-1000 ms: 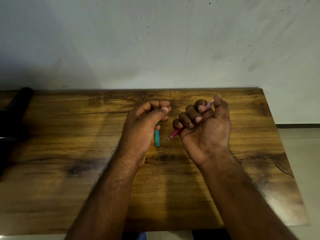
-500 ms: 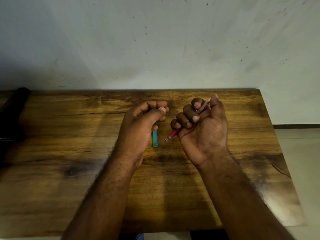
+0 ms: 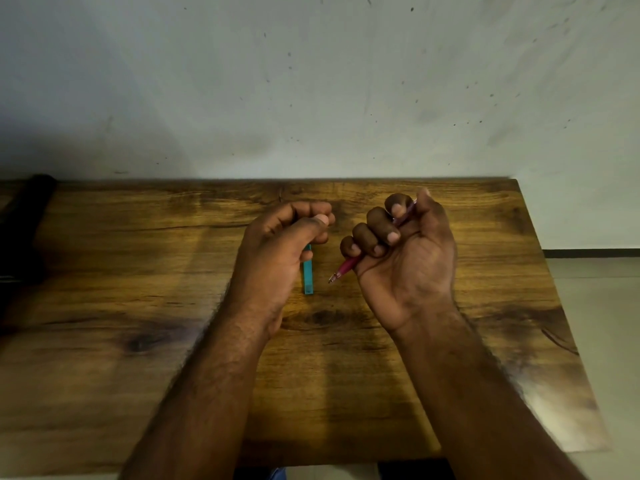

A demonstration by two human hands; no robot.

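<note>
Little changed vs 0.5 s ago: both hands in the same spots, grips unchanged. Left hand (image 3: 277, 251) curled round teal cap (image 3: 308, 271), open end toward the person, just above table (image 3: 104, 271). Right hand (image 3: 405, 258) clenched round pink pen (image 3: 343, 269), tip pointing left at cap, near it but apart. Judged: pen uncapped, cap not on yet. Room: bare wood all round; far edge at wall (image 3: 311, 98), right edge w/ floor beyond, dark object (image 3: 24, 216) far left.

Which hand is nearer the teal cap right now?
Left. The left hand grips the teal cap at its upper end; the right hand is off to its right, gripping the pink pen.
</note>
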